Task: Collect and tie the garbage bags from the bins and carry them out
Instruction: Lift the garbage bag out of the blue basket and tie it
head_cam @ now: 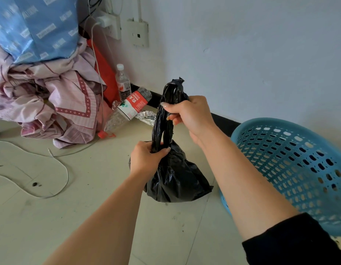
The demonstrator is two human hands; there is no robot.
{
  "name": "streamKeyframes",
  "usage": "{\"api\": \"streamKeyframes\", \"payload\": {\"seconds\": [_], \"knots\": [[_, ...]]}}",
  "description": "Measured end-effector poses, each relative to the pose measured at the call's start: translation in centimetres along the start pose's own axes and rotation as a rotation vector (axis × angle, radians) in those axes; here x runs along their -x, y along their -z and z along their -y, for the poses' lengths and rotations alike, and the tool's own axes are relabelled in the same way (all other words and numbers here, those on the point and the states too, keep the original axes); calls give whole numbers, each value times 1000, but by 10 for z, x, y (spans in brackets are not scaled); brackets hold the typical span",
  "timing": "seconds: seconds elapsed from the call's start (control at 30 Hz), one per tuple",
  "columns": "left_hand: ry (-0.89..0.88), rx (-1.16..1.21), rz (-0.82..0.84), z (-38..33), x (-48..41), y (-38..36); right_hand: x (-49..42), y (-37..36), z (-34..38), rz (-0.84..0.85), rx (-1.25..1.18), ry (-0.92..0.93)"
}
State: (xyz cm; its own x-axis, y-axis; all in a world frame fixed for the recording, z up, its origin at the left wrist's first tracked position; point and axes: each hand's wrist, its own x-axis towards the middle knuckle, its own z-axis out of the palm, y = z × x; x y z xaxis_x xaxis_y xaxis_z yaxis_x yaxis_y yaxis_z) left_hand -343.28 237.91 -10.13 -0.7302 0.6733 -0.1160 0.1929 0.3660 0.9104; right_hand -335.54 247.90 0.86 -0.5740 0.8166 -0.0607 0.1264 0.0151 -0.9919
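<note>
A small black garbage bag (177, 176) rests on the pale floor in the middle of the view, its top gathered into two twisted strands that rise upward. My left hand (146, 159) grips the bag's neck just above the bulging body. Higher up, my right hand (188, 113) is closed around the strands, whose ends stick out above my fingers. A blue perforated plastic bin (292, 167) lies tipped beside the bag on the right, with no bag visible inside.
A heap of pink and blue bedding (51, 88) fills the left. Plastic bottles (125, 100) and crumpled foil (146, 116) lie by the white wall and black skirting. A white cable (64, 169) loops across the floor. Wall sockets (127, 29) sit above.
</note>
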Motion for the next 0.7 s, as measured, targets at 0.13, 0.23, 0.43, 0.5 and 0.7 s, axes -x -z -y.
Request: {"api": "streamKeyframes", "payload": {"seconds": [0.13, 0.23, 0.43, 0.5, 0.7], "knots": [[-54, -148, -23, -1, 0, 12, -3, 0, 7, 88, 50, -21], [-58, -233, 13, -8, 12, 30, 0, 0, 17, 107, 101, -63], [48, -595, 210, -50, 40, 79, 31, 3, 66, 148, 190, -132], [87, -706, 265, -86, 49, 97, 41, 9, 103, 135, 196, -178], [50, -838, 389, -228, 80, 149, 83, 27, 234, 59, 260, -255]]}}
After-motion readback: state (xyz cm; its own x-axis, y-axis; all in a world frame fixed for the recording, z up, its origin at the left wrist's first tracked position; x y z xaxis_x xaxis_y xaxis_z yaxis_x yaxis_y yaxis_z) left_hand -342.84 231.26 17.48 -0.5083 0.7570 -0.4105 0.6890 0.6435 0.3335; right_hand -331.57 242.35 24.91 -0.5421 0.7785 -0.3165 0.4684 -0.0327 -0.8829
